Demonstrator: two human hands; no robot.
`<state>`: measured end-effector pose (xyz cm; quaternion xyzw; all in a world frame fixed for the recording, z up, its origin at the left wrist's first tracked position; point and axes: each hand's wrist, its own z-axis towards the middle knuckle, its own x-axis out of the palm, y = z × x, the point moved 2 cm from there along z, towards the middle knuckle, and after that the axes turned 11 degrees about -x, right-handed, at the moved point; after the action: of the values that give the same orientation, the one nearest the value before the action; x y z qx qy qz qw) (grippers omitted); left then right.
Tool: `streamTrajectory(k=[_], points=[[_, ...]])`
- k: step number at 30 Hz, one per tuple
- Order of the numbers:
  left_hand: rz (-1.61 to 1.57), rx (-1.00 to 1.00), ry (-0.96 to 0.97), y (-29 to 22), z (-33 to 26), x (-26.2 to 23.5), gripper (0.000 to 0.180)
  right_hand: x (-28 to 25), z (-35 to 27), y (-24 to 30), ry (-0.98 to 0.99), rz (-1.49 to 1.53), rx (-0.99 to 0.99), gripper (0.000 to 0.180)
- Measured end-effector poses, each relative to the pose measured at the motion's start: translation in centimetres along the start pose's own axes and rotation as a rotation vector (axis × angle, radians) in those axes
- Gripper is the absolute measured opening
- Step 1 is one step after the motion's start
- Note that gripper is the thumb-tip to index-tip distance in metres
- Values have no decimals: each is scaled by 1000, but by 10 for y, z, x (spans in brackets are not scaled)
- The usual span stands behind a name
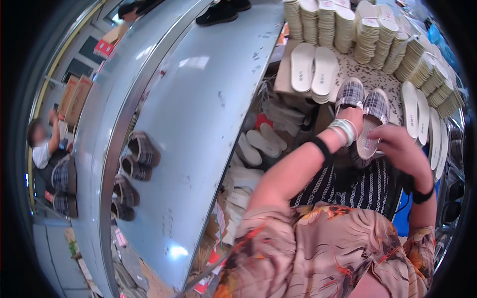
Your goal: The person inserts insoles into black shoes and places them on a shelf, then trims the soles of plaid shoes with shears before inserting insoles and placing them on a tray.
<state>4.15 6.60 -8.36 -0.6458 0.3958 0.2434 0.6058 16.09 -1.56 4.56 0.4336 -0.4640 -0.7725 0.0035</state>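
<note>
Two black-and-white plaid slip-on shoes stand side by side, toes pointing away, at the near edge of a speckled work table (348,67). My left hand (352,117) reaches into the opening of the left plaid shoe (351,93); its fingers are hidden inside. Over the heel end of the right plaid shoe (376,106) is my right hand (397,145), slightly blurred, with its fingers apart near the beige insole (367,138). A printed label shows on that insole. Loose white insoles (302,67) lie on the table left of the shoes.
Tall stacks of insoles (367,40) line the table's back, and more single insoles (422,116) lie at right. To the left runs a long blue-grey bench (198,99) carrying plaid shoes (144,149) and black shoes (217,14). Beyond it sits another person (44,146).
</note>
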Motion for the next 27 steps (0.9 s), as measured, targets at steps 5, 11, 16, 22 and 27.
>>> streamTrajectory(k=[5,11,16,22,27], points=[[-111,-19,-244,81,-102,-152,23,-23,0,33,-298,-277,-227,17],[206,-345,-675,239,-152,-322,36,28,32,49,168,-262,-209,20],[241,-248,-577,251,-100,-318,34,13,7,5,227,-314,-25,24],[283,62,-301,228,-81,-325,31,-29,-46,-62,270,-197,485,27],[442,-96,-346,178,-55,-308,29,-149,-190,-185,-224,-228,894,29]])
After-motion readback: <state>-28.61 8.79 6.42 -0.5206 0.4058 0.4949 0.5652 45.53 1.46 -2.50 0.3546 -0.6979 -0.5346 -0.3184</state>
